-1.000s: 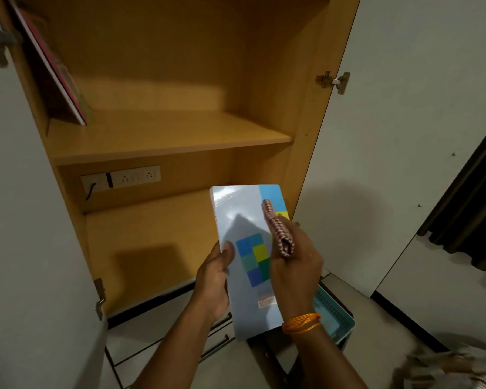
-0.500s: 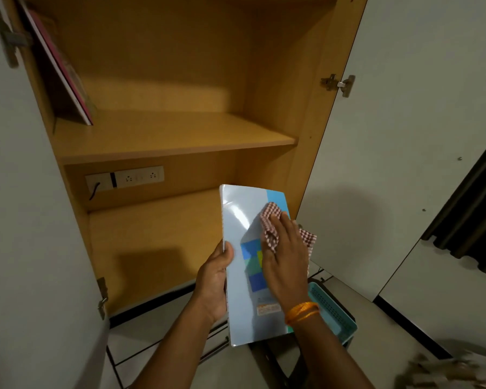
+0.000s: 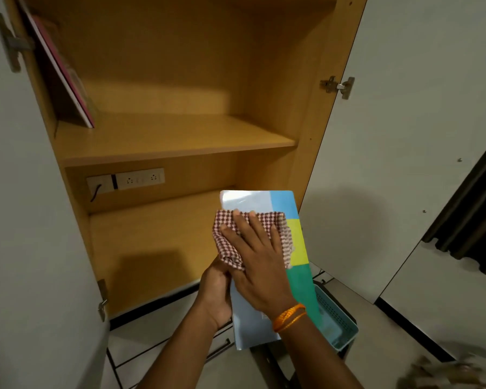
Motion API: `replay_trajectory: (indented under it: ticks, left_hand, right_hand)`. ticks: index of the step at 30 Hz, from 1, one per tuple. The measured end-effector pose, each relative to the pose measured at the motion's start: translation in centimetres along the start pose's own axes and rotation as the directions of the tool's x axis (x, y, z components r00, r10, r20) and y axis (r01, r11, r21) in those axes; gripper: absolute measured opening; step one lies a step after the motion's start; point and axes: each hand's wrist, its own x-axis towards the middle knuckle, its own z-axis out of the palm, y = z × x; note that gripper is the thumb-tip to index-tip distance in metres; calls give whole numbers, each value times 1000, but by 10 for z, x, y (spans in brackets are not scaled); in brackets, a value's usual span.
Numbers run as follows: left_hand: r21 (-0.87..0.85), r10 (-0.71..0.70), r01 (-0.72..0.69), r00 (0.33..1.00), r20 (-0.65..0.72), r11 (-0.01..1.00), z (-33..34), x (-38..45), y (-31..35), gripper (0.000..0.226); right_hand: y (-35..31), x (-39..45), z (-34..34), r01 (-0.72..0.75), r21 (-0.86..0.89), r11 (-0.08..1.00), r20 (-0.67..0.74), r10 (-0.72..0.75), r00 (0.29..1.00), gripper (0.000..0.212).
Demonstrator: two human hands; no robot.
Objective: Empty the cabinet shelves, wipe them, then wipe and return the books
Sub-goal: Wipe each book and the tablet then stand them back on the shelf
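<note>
Held out before the open cabinet [image 3: 270, 80], level with the lower shelf [image 3: 152, 237]: a glossy book [image 3: 298, 248], pale blue with sky-blue, yellow and green blocks down its right edge. Gripped at its left edge by the left hand [image 3: 216, 293], fingers curled round behind the cover and mostly hidden. Pressed flat on the front by the right hand [image 3: 258, 265], its fingers [image 3: 243, 223] straight and slightly spread, pinning a red-and-white checked cloth [image 3: 225, 242] against the upper half of the cover. Cloth bunched at the left, spilling past the book's left edge and touching the left hand. Orange band [image 3: 289, 317] round the right wrist.

Upper shelf [image 3: 174, 138] carrying one pink book [image 3: 65, 74], tilted and leaning against the left wall. Socket strip [image 3: 127, 181] on the back panel beneath that shelf, with a dark cable dropping from its left end. Both white doors swung open, a hinge [image 3: 337, 86] showing on the right one. Below the held book, a light blue basket [image 3: 337, 318], partly hidden. Dark curtain [image 3: 472, 220] at far right. Something blurred at the bottom right corner, impossible to make out.
</note>
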Motion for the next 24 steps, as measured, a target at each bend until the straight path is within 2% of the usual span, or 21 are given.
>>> replay_trajectory:
  ticks: [3, 6, 11, 13, 16, 20, 24]
  left_hand:
    - [-65, -12, 13, 1000, 21, 998, -2, 1, 4, 49]
    - [-41, -33, 33, 999, 15, 999, -8, 3, 2, 61]
    - [47, -93, 90, 994, 58, 995, -9, -2, 2, 63]
    - [73, -109, 103, 991, 73, 992, -6, -6, 2, 64]
    - [99, -102, 96, 993, 54, 990, -3, -6, -2, 63]
    - [34, -44, 42, 998, 50, 999, -4, -2, -2, 58]
    - [-86, 24, -21, 999, 33, 996, -8, 1, 1, 51]
  right_hand:
    - [10, -18, 5, -35, 20, 999, -57, 36, 998, 59]
    - [25, -24, 4, -147, 123, 981, -119, 162, 980, 59]
    - [52, 0, -5, -407, 358, 840, -144, 481, 865, 59]
    - [57, 16, -11, -448, 400, 800, -124, 531, 838, 60]
    - [49, 37, -16, -417, 289, 862, -113, 463, 879, 65]
    - [26, 34, -10, -207, 204, 957, -62, 224, 973, 62]
    - [12, 5, -1, -28, 108, 994, 0, 28, 1000, 61]
